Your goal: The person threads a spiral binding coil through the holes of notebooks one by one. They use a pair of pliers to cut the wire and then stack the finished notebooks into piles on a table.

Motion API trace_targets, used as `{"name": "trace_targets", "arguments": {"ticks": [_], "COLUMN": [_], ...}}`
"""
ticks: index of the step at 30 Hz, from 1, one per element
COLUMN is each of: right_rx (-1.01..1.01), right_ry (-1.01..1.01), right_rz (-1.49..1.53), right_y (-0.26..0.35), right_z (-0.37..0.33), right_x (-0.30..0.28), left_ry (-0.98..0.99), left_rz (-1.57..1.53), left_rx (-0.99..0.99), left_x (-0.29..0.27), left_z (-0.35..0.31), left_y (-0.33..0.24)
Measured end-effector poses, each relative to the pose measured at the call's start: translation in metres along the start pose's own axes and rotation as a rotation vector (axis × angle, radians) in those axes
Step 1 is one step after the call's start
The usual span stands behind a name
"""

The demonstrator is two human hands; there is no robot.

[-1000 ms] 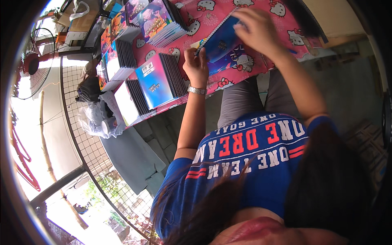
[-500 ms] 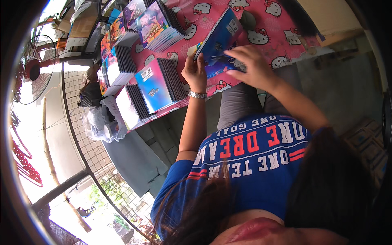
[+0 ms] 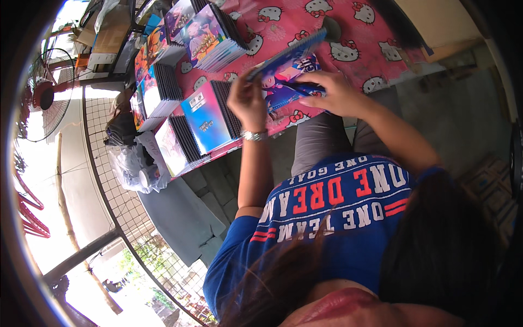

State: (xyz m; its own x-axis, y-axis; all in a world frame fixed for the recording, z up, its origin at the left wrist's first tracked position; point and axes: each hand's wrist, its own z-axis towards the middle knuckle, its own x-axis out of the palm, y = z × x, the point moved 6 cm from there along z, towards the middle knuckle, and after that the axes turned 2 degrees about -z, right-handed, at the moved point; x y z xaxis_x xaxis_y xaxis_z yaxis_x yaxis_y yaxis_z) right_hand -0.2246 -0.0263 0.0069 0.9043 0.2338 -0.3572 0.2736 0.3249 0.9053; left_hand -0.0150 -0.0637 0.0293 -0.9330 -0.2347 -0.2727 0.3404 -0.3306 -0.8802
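My left hand [image 3: 248,103], a silver watch at its wrist, is closed on one end of a spiral notebook [image 3: 297,53]. The notebook is tilted nearly edge-on, its coil side upward and slanting away to the right. Beneath it a second notebook [image 3: 280,97] with a colourful purple and blue cover shows in part on the table. My right hand [image 3: 332,92] has its fingers closed around a dark blue hand tool [image 3: 304,88], which looks like small pliers. The tool lies over the lower cover; its tip is blurred.
Several stacks of spiral notebooks [image 3: 204,117] stand on the left of the table, covered with a pink cartoon-cat cloth [image 3: 283,32]. A plastic bag [image 3: 131,163] hangs by the table's left corner. A dark round object [image 3: 331,28] sits beyond the notebook. A fan [image 3: 46,98] stands far left.
My left hand has moved left, turning the notebook from its blue back cover showing to nearly edge-on. More of the colourful cover beneath shows. My right hand has come slightly lower.
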Motion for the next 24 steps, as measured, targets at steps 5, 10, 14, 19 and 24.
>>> {"name": "trace_targets", "arguments": {"ticks": [5, 10, 14, 19, 24], "right_rx": [0.178, 0.222, 0.21, 0.453, 0.506], "right_ry": [-0.135, -0.023, -0.178, -0.475, -0.313], "right_rz": [-0.674, -0.687, -0.824, -1.076, -1.602], "right_y": [-0.076, -0.134, -0.169, -0.208, -0.192], "right_z": [-0.052, -0.055, -0.019, -0.013, 0.02], "right_x": [-0.086, -0.121, -0.191, -0.279, -0.237], "left_ry": [0.022, 0.248, 0.329, 0.192, 0.198], "left_rz": [0.316, 0.829, 0.941, 1.085, 0.974], "left_rx": [0.394, -0.009, 0.078, -0.273, -0.352], "left_x": [-0.075, -0.11, -0.125, -0.165, -0.211], "left_z": [0.06, 0.115, 0.098, 0.047, 0.018], "left_y": [-0.119, -0.029, 0.073, 0.113, 0.136]}}
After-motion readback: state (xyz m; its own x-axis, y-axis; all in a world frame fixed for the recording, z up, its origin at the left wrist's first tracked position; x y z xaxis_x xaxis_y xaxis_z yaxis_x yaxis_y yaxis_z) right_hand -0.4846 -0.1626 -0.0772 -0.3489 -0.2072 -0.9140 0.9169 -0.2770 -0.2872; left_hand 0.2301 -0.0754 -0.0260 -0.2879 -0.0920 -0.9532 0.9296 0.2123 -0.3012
